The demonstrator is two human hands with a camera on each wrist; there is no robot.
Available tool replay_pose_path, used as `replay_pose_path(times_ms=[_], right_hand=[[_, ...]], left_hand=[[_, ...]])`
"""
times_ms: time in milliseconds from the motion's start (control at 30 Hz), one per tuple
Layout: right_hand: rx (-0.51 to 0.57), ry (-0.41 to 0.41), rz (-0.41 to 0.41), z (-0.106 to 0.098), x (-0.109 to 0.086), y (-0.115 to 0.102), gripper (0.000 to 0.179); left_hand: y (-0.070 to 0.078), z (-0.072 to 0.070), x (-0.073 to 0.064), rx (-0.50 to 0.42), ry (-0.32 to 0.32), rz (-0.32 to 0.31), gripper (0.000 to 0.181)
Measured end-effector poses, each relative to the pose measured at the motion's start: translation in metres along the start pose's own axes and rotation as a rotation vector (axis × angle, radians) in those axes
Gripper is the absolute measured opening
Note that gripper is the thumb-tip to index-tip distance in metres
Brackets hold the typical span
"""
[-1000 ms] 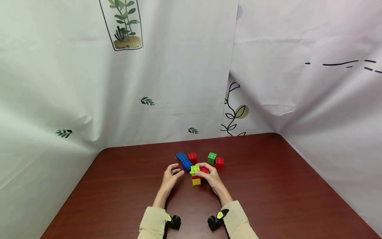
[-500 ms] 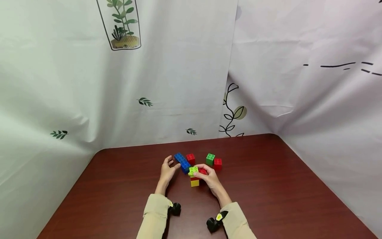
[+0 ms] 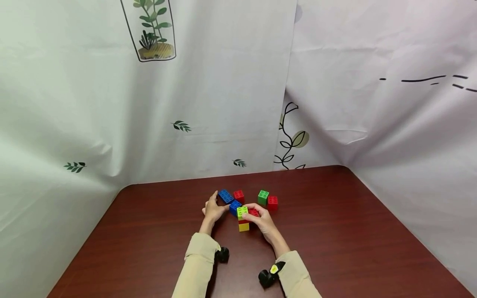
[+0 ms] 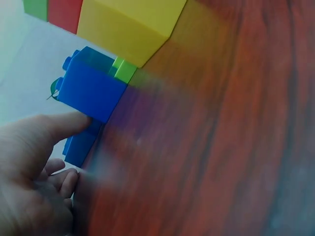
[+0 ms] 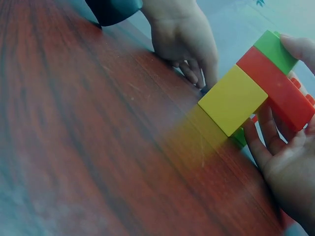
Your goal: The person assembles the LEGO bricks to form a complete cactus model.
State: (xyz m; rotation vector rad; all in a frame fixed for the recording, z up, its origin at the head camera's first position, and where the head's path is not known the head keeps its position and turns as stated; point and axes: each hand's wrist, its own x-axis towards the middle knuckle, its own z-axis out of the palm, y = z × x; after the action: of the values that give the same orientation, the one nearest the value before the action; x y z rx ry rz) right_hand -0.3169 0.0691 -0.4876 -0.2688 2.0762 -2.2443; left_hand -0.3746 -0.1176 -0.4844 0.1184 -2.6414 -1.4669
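Note:
My left hand reaches around the far blue brick, thumb straight. In the left wrist view its thumb touches the blue bricks where the near blue brick meets the far one; whether the fingers grip cannot be told. My right hand holds a brick stack: a lime brick on top, a red brick jutting right under it, and a yellow brick at the bottom. The right thumb presses the lime brick; the other fingers are partly hidden behind the stack.
Behind the stack stand a red brick, a green brick and another red brick. A small lime piece shows between the blue and yellow bricks. The brown table meets a white printed curtain.
My left hand has moved forward and inward to the blue bricks. They lay in one straight line before and now stand at an angle to each other. The right hand keeps its hold on the stack.

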Motion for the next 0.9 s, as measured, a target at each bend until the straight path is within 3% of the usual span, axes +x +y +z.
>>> replay_pose_path(times_ms=[433, 633, 800, 900], right_hand=[[-0.015, -0.010, 0.011, 0.000, -0.003, 0.003, 0.037], [-0.016, -0.010, -0.025, -0.001, -0.002, 0.005, 0.040], [-0.034, -0.059, -0.137, -0.004, -0.002, 0.008, 0.042], [-0.039, -0.064, -0.134, -0.006, -0.002, 0.008, 0.043]], left_hand=[[-0.001, 0.014, -0.004, 0.055, 0.199, 0.001, 0.066], [-0.004, 0.009, -0.009, -0.072, 0.200, 0.028, 0.065], [-0.007, 0.005, -0.014, -0.173, 0.201, 0.041, 0.064], [-0.011, 0.004, -0.017, -0.225, 0.214, 0.051, 0.065]])
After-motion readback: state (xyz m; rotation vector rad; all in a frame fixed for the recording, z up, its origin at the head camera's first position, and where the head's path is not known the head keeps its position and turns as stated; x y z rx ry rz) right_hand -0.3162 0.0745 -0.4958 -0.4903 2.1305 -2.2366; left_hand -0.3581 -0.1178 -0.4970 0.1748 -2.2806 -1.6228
